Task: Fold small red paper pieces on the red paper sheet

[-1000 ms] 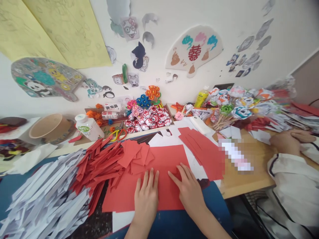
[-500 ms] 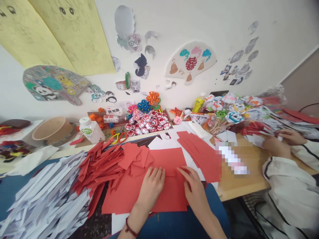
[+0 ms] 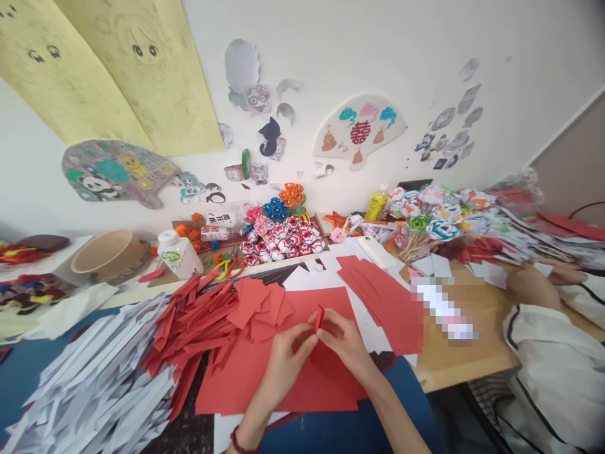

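Observation:
Between my fingertips stands a small folded piece of red paper (image 3: 320, 317), held upright. My left hand (image 3: 292, 353) pinches it from the left and my right hand (image 3: 341, 340) from the right, thumbs close together. Both hands are just above large flat red sheets (image 3: 236, 378) that lie on the table. Left of them is a heap of folded red paper strips (image 3: 193, 325), with several flat red pieces (image 3: 262, 309) at its right side. A large pile of folded white paper strips (image 3: 99, 372) spreads over the left of the table.
More red sheets (image 3: 378, 296) lie on white paper to the right. At the back are a white bottle (image 3: 179, 254), scissors (image 3: 230, 268), red-and-white paper flowers (image 3: 288, 238) and a yellow bottle (image 3: 377, 203). A co-worker's white sleeve (image 3: 553, 359) is at the far right.
Both hands have lifted off the red sheets and come together, raising the small folded red paper upright between the fingers. The view has tilted slightly upward.

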